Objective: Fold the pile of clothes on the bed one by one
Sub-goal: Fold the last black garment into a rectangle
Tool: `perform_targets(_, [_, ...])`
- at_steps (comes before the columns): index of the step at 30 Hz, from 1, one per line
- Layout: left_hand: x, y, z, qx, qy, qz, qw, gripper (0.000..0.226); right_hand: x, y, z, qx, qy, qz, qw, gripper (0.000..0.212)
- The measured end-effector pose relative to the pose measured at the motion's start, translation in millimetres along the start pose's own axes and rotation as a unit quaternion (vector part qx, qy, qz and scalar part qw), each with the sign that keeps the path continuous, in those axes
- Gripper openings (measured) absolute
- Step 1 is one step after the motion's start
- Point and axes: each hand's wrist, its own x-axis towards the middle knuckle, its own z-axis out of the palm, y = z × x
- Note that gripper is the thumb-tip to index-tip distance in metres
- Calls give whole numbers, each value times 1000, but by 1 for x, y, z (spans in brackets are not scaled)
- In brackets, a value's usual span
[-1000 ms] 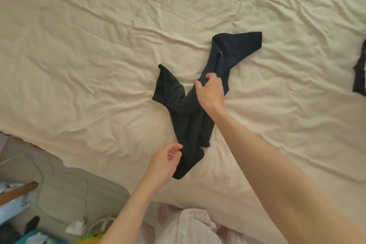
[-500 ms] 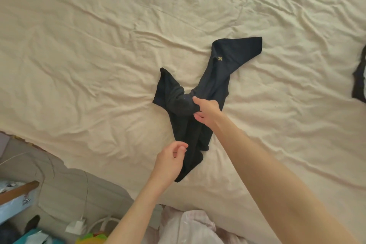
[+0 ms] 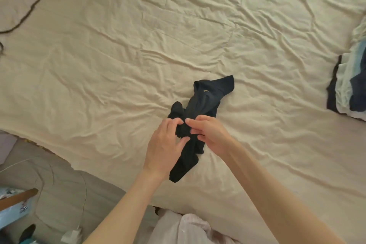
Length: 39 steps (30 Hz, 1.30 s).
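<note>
Now both hands meet over the dark sock pair (image 3: 200, 109) on the bed (image 3: 99, 65). Left hand (image 3: 164, 144): fingers curled onto the bunched cloth, thumb under its edge, clamped on the socks at mid-length. Right hand (image 3: 210, 134): fingertips pinching the same bunch from the opposite side, grip closed on the fabric. Cuff end with a small gold mark lies just beyond the two grips; toe end trails back from them toward the person. Judgement: both hands take the middle so the two socks can be gathered and aligned before doubling over; holding at one spot keeps the limp knit from splaying.

Versus half a second ago: left hand has moved up from the toe end to the middle, beside the right; the short branch on the left has been drawn in against the main length, so the Y shape is nearly closed. View also tilted; a stack of folded clothes (image 3: 350, 89) lies well off to the right of the grips.
</note>
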Motion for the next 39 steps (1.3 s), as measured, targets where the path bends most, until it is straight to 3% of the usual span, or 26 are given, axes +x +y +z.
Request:
perform_targets(4, [-12,1,-28,-29,-1,35,999,21,-32,-9,3,-97,-28,-37,994,24])
perform_targets(9, [-6,12,-98,-57,6,63,996,21,-59,-32,7,-279,69,-200,937,18])
perform_targets(11, [0,25,-139,-47,31,106,993,22,-72,-53,14,-332,24,-282,900,44])
perform_targets(13, [6,41,-170,-43,43,141,988,22,-86,-78,25,-337,-51,-349,873,49])
perform_targets(16, [3,65,-229,-45,74,172,981,22,-119,-126,52,-346,-96,-423,832,21])
perform_targets(20, [-7,84,-297,-85,96,173,977,18,-164,-173,73,-381,-65,-454,803,6])
perform_targets(27, [-40,115,-398,-102,106,222,964,19,-246,-219,99,-407,-22,-515,754,14])
perform_targets(32, [-55,127,-442,-47,134,258,956,7,-292,-232,125,-380,-7,-549,744,35])
perform_targets(36, [-62,136,-455,-42,142,291,945,4,-312,-232,141,-308,-54,-554,772,26])
perform_targets(39, [-63,139,-461,-54,166,302,937,4,-310,-229,141,-294,-26,-543,786,23])
